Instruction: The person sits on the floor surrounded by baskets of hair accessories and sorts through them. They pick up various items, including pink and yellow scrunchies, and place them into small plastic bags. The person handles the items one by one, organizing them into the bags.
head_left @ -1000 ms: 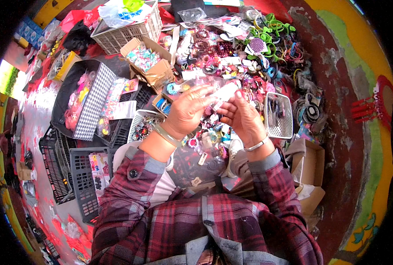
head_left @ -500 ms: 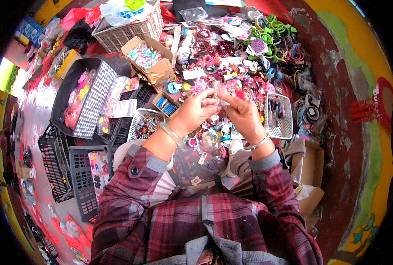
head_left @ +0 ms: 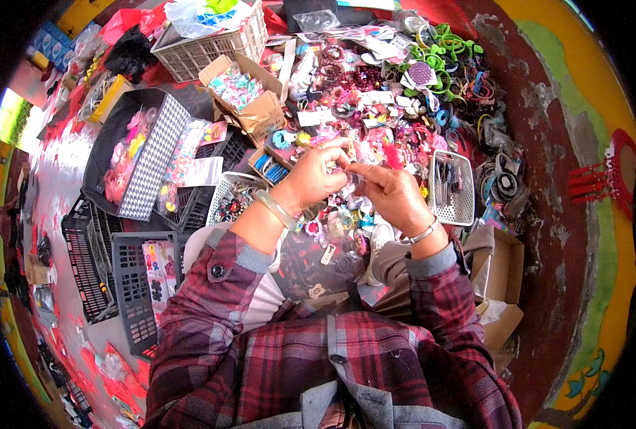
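Note:
My left hand (head_left: 312,179) and my right hand (head_left: 396,199) meet in front of me, above a wide heap of small hair accessories (head_left: 375,118). Both have curled fingers, with the fingertips pinched close together. Whatever lies between them is small and partly see-through, too indistinct to name. A pale bangle (head_left: 277,210) circles my left wrist, and a silver bracelet (head_left: 424,230) my right. Just left of my left hand is a white basket (head_left: 221,194) of small dark pieces. A white perforated basket (head_left: 452,214) holding thin metal pieces stands right of my right hand.
At the left are a houndstooth-patterned box (head_left: 153,157) with pink and yellow items and a dark grey crate (head_left: 133,286). Farther off stand an opened carton (head_left: 257,114) of small packets and a beige crate (head_left: 211,53). Green headbands (head_left: 446,53) lie far right; a cardboard box (head_left: 505,268) is nearer.
My left fingers have curled in more, and my right fingertips have moved slightly left and down against them. The heap and containers show no change beyond a slight view shift.

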### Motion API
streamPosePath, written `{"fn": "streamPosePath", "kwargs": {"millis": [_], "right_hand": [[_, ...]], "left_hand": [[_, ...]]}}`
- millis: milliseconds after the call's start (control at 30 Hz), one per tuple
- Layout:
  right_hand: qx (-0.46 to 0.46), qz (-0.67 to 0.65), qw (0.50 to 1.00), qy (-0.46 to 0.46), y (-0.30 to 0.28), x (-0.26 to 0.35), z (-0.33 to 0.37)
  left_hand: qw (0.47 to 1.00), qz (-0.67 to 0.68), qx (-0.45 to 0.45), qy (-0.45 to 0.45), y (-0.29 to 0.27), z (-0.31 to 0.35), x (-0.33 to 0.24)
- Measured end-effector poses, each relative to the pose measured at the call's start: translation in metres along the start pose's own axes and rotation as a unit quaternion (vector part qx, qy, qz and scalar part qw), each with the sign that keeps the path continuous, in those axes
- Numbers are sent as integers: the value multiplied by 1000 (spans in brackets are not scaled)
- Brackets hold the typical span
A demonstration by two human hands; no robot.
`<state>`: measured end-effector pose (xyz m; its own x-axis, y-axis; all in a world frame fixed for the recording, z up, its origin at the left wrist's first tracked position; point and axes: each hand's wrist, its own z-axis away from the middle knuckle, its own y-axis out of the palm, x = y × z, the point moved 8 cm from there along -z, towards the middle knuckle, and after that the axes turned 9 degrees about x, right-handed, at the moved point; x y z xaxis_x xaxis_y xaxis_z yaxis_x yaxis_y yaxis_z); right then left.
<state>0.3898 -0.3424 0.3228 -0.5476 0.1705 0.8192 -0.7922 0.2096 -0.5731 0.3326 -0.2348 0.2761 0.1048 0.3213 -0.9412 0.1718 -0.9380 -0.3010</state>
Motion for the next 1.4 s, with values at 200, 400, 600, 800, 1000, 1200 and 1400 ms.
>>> {"fn": "streamPosePath", "kwargs": {"millis": [200,400,600,800,1000,1200,1400], "right_hand": [[-36,40,998,-13,-8,-8,1],[13,55,997,-42,-1,-3,4],[12,142,988,-64,-1,6,11],[2,262,957,-126,8,19,20],[18,280,954,-111,11,27,23],[12,306,943,-132,9,30,27],[41,314,943,-103,6,19,31]], "left_hand": [[995,82,18,-57,1,0,10],[998,-31,-15,47,2,0,-30],[995,-68,14,65,21,5,-26],[985,-157,-66,-4,26,15,-31],[971,-194,-134,-20,25,20,-10],[986,-126,-73,-79,30,23,7],[980,-134,113,-98,59,34,18]]}}
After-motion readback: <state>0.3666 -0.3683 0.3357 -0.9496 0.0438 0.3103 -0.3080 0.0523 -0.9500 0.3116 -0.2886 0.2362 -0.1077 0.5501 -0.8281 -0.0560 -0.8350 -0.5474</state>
